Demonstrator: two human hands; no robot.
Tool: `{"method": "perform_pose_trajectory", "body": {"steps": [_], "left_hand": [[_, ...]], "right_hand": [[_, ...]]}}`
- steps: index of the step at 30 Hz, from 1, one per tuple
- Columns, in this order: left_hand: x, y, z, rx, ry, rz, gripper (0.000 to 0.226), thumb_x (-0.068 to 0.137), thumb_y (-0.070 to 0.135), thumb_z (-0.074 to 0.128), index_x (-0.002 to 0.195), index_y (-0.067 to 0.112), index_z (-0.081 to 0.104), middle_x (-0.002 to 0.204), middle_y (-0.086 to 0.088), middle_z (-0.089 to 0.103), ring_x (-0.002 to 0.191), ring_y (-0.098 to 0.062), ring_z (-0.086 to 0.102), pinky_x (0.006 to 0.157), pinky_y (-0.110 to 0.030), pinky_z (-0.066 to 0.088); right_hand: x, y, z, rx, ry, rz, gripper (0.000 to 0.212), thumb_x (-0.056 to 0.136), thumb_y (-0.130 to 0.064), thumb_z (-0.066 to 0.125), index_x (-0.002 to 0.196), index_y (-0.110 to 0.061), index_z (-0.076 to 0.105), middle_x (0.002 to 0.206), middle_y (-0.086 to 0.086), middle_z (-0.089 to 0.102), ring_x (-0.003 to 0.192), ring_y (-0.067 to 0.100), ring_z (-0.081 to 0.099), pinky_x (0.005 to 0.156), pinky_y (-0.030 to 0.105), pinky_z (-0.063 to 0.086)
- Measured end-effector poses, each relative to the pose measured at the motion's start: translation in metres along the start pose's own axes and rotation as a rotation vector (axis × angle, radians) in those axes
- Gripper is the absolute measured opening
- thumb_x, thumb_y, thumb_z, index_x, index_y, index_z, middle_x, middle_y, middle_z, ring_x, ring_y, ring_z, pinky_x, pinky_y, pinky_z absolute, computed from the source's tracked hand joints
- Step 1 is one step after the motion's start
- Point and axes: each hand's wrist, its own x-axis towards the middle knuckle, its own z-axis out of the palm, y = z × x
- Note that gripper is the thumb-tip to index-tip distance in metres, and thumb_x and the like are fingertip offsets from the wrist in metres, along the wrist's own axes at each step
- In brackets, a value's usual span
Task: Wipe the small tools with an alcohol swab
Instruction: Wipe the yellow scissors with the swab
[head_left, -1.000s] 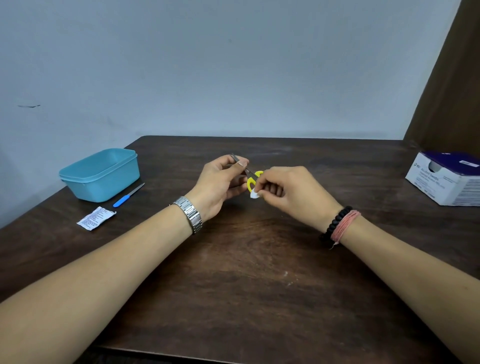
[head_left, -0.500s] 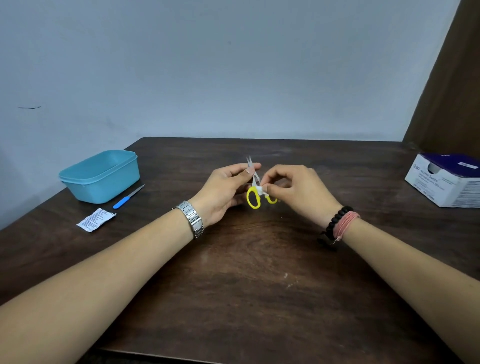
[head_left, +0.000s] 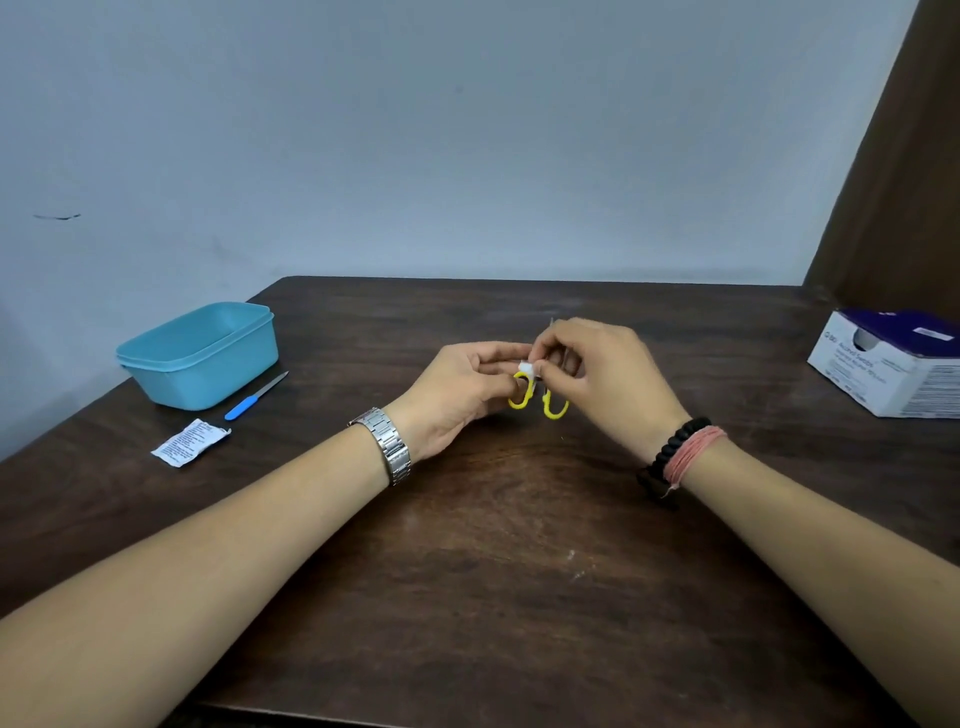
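Note:
Small scissors with yellow handle loops (head_left: 554, 406) hang point-up over the middle of the table, and their blades are mostly hidden behind my fingers. My left hand (head_left: 457, 395) grips them at one loop. My right hand (head_left: 602, 379) pinches a small white alcohol swab (head_left: 528, 368) against the scissors just above the loops. A blue-handled small tool (head_left: 254, 397) lies on the table to the left, beside the teal container.
A teal plastic container (head_left: 200, 358) stands at the far left of the dark wooden table (head_left: 493, 545). A torn white swab wrapper (head_left: 188, 442) lies in front of it. A white and purple swab box (head_left: 893, 364) sits at the right edge.
The scissors have turned from slanted to upright with the loops down. My right hand has slid the swab along them and now covers the blades.

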Motion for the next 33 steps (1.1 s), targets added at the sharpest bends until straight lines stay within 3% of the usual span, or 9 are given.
{"method": "perform_pose_trajectory", "body": {"steps": [6,10,16,21,26,33], "left_hand": [[0.000,0.000,0.002,0.020,-0.013,-0.025,0.036,0.088,-0.010,0.061,0.122,0.002,0.064,0.107,-0.014,0.073,0.092,-0.016,0.071,0.081,-0.027,0.058],[0.000,-0.001,0.002,0.050,0.012,-0.021,0.038,0.088,-0.012,0.059,0.123,0.002,0.063,0.103,-0.013,0.074,0.087,-0.014,0.071,0.080,-0.028,0.059],[-0.002,0.002,0.004,0.064,0.023,-0.025,0.036,0.088,-0.012,0.059,0.120,0.004,0.064,0.106,-0.012,0.074,0.086,-0.014,0.072,0.080,-0.027,0.059],[-0.003,0.001,0.003,0.090,0.046,-0.027,0.035,0.086,-0.006,0.066,0.120,0.001,0.064,0.105,-0.014,0.074,0.093,-0.018,0.071,0.086,-0.032,0.057],[-0.001,0.002,0.002,0.132,0.083,-0.026,0.029,0.089,-0.008,0.061,0.113,0.006,0.067,0.102,-0.009,0.075,0.083,-0.012,0.072,0.079,-0.026,0.059],[0.001,0.001,0.000,0.168,0.132,0.002,0.025,0.090,-0.006,0.062,0.104,0.014,0.070,0.099,-0.007,0.076,0.091,-0.018,0.073,0.086,-0.032,0.059]], "right_hand": [[0.004,0.011,-0.006,-0.081,0.031,0.019,0.003,0.086,-0.023,0.067,0.084,-0.025,0.065,0.069,-0.010,0.057,0.067,0.007,0.053,0.061,0.026,0.044],[0.002,0.011,-0.004,-0.060,-0.098,-0.055,0.009,0.085,-0.015,0.066,0.086,-0.024,0.066,0.072,-0.009,0.059,0.067,0.008,0.055,0.065,0.032,0.051],[0.008,0.022,-0.007,-0.078,0.034,0.030,0.009,0.085,-0.017,0.067,0.084,-0.025,0.066,0.068,-0.011,0.058,0.065,0.006,0.055,0.063,0.027,0.049],[0.004,0.017,-0.002,-0.004,-0.125,-0.037,0.008,0.085,-0.016,0.070,0.085,-0.025,0.070,0.069,-0.010,0.061,0.065,0.008,0.057,0.065,0.030,0.052],[0.009,0.032,-0.005,-0.029,-0.003,0.078,0.006,0.085,-0.018,0.070,0.084,-0.024,0.069,0.067,-0.009,0.061,0.063,0.006,0.054,0.068,0.036,0.053],[0.008,0.025,-0.002,0.031,-0.042,0.062,0.008,0.086,-0.017,0.070,0.091,-0.023,0.072,0.073,-0.011,0.065,0.071,0.006,0.061,0.073,0.029,0.053]]}}
